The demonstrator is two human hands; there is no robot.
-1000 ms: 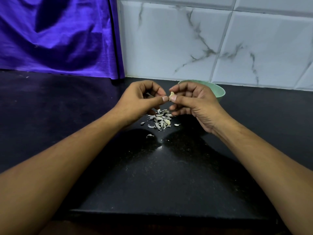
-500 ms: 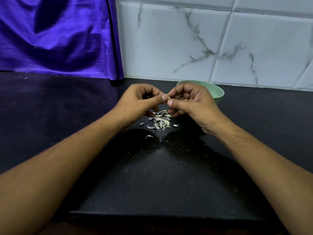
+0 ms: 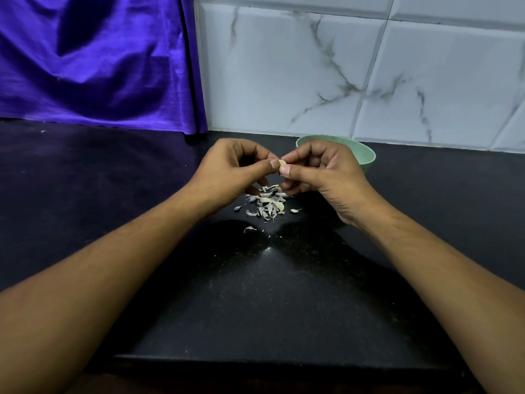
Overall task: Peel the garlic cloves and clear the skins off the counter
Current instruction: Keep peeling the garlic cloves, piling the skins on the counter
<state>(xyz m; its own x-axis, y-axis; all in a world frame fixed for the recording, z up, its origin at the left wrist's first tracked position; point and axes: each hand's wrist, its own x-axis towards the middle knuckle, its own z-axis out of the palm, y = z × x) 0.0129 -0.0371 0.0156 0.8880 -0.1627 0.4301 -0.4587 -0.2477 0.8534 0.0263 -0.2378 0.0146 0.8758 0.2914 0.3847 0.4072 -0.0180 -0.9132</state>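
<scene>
One small pale garlic clove (image 3: pixel 282 164), raised above the dark counter (image 3: pixel 255 294) and caught between the fingertips of both hands at the centre of the view. Directly below it, on the counter, a loose pile of garlic skins (image 3: pixel 268 203), greyish-white and papery. Lower fingers of both hands close over the far edge of the pile, contact not clear.

Left hand (image 3: pixel 230 172): fingers curled in toward the palm, thumb stretched across with its tip pressed to the left side of the clove. Right hand (image 3: pixel 321 172): fingers likewise curled, thumb and forefinger pinching the clove from the right, thumbnail facing the camera. Thumb tips of the two hands almost meeting at the clove. Bare forearms (image 3: pixel 119 274) reaching in from the lower corners.

Around the pile, a few stray skins (image 3: pixel 249 229) lying apart: to the left, to the right and nearer the camera. Within the pile, one plumper cream-coloured piece (image 3: pixel 279 206), clove or skin not clear.

Behind the right hand, a pale green bowl (image 3: pixel 366 156), partly hidden by that hand, contents out of sight. Beyond, a white marble-look tiled wall (image 3: pixel 312 66) to the right and a shiny purple cloth (image 3: pixel 99 61) hanging to the left, its hem reaching the counter.
</scene>
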